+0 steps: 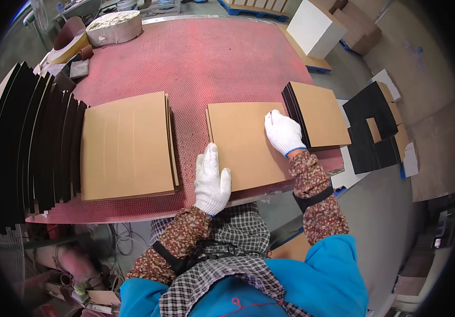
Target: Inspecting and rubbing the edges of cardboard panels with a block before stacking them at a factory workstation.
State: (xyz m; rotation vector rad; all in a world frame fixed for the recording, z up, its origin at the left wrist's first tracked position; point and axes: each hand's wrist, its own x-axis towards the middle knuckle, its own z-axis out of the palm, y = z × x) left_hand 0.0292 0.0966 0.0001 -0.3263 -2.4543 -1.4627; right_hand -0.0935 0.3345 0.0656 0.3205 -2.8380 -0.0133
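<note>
A brown board (248, 142) lies flat in front of me, with at least one more sheet showing under its left edge. My left hand (212, 182), in a white knitted glove, rests along that left edge with its fingers stretched out. My right hand (283, 131), gloved the same way, is closed over the board's upper right part. Whatever its fingers pinch, if anything, is too small or hidden to name. To the left lies a stack of brown boards (124, 148) with faint lines across its top. On the right sits a stack of brown boards with dark edges (320, 116).
Beneath everything is a red mesh-covered table (185, 63). Many black panels (32, 142) stand on edge at the far left. A wrapped roll (114, 27) sits at the back left. Beyond the right edge are a white box (314, 29) and black boards (372, 124).
</note>
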